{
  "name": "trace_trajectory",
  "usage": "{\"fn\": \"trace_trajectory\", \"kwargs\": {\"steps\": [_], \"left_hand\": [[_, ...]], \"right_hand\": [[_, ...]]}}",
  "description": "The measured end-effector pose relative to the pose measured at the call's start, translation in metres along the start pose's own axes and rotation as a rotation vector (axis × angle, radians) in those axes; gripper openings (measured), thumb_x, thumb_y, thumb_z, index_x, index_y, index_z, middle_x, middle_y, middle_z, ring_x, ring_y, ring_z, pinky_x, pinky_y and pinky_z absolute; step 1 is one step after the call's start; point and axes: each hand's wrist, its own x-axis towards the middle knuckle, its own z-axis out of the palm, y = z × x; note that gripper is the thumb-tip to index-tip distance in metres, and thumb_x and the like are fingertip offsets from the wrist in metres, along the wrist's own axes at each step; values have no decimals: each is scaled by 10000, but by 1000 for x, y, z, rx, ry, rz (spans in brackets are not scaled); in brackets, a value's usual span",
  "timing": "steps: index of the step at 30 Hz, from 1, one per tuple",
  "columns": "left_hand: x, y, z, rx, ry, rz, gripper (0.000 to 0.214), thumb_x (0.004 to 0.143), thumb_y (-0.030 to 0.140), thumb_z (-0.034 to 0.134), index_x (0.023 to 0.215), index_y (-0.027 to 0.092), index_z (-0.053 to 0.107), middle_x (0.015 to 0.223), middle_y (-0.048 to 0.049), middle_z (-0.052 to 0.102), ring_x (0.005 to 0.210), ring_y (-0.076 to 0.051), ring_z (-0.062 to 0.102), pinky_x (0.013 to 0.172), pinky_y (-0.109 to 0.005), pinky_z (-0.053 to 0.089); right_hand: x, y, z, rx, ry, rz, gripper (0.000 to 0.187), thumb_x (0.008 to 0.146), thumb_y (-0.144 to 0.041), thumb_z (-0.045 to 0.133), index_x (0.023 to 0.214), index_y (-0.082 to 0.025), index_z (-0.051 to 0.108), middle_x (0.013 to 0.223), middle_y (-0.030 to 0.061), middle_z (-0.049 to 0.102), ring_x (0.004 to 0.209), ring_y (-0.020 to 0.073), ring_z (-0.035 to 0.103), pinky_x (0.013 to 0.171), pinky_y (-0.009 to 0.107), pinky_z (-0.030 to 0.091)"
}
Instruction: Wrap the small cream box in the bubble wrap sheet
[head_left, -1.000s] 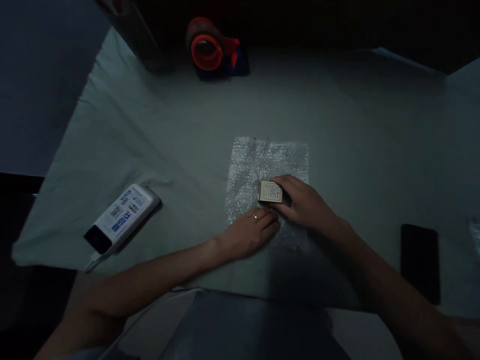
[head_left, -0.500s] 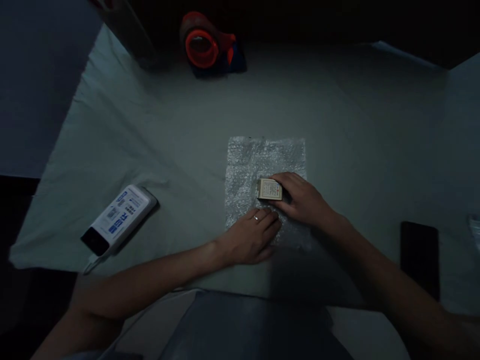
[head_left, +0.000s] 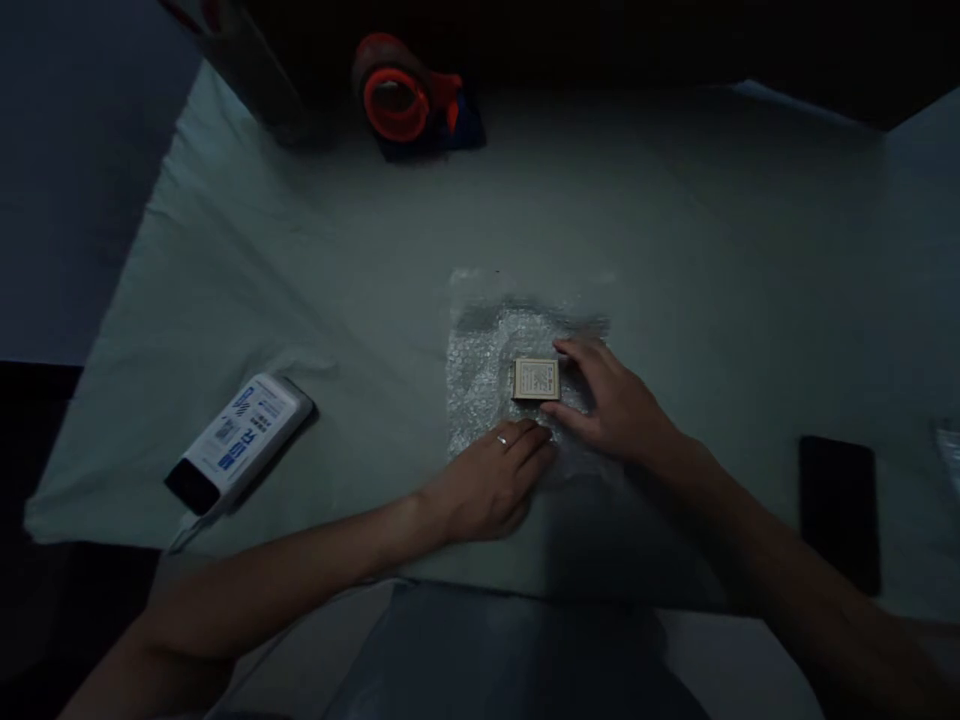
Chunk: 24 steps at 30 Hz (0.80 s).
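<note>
Small beige cardboard box (head_left: 536, 379) lying flat mid-sheet on clear bubble-wrap sheet (head_left: 480, 375), on pale green tablecloth (head_left: 300, 250). Right hand (head_left: 611, 405) open, fingertips touching box's right edge, not clamped. Left hand (head_left: 491, 480) flat, palm down, pinning sheet's near edge. Positioning stage; box not yet covered.

Both bare arms reach in from the near edge and converge toward the middle. The left forearm runs from near left toward far right, and the left hand (head_left: 487, 485) lies palm down, fingers straight and together. The right hand (head_left: 619, 410) comes from near right, palm down, its fingers (head_left: 581, 352) loosely spread, slightly curled, pointing left, close beside the left fingertips
</note>
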Motion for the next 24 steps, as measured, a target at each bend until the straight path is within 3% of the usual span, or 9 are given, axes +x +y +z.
{"fn": "trace_trajectory", "kwargs": {"steps": [2,3,6,8,12,18,21,24], "left_hand": [[-4,1,-1,-13,34,-10,456,818,157,495,1253,25,450,1278,-207,496,1255,-315,413,1060,-444,385],[-6,2,-1,-9,65,-15,409,831,141,485,1224,30,474,1249,-200,518,1242,-307,429,1043,-435,408],[-9,2,-8,6,196,-47,217,877,152,474,1052,62,567,1104,-168,600,1088,-261,548,898,-376,511],[-9,1,-18,-1,255,-108,150,895,178,474,941,96,591,990,-130,637,919,-215,603,768,-331,538],[0,-7,-45,-93,232,-215,148,902,187,468,863,133,599,877,-75,652,815,-174,610,716,-292,523],[24,-34,-72,-155,226,-364,146,873,173,491,901,146,632,1110,-91,623,1009,-193,598,882,-330,487],[35,-44,-74,-278,214,-469,149,869,211,500,852,149,634,1192,-98,610,1057,-205,599,927,-351,464],[40,-51,-69,-459,270,-550,147,831,275,571,762,155,623,1108,-75,666,1009,-194,627,900,-323,468]], "right_hand": [[-12,-7,-12,12,-9,5,357,863,-395,536,1108,-135,545,1096,157,602,1027,267,583,847,406,496],[-18,-11,-18,17,-85,-10,333,870,-420,521,1054,-146,571,1054,140,622,986,258,601,824,394,501],[-38,-19,-30,-24,-315,-23,495,778,-580,587,1036,-157,588,988,114,653,893,261,625,761,395,508],[-45,-21,-32,-37,-361,-9,496,756,-576,618,1029,-163,587,977,106,657,879,259,622,746,393,502],[-39,-15,-32,87,-289,21,167,901,-311,494,899,-183,601,882,59,655,831,191,616,737,325,478],[-8,4,-34,239,-140,115,195,908,-292,483,822,-184,621,795,30,645,726,148,596,677,272,445],[3,10,-32,269,-108,182,193,894,-307,502,803,-185,620,766,14,635,699,137,582,657,259,431],[8,13,-27,269,-83,236,192,883,-313,507,792,-186,618,740,7,630,679,134,572,641,254,420]]}}
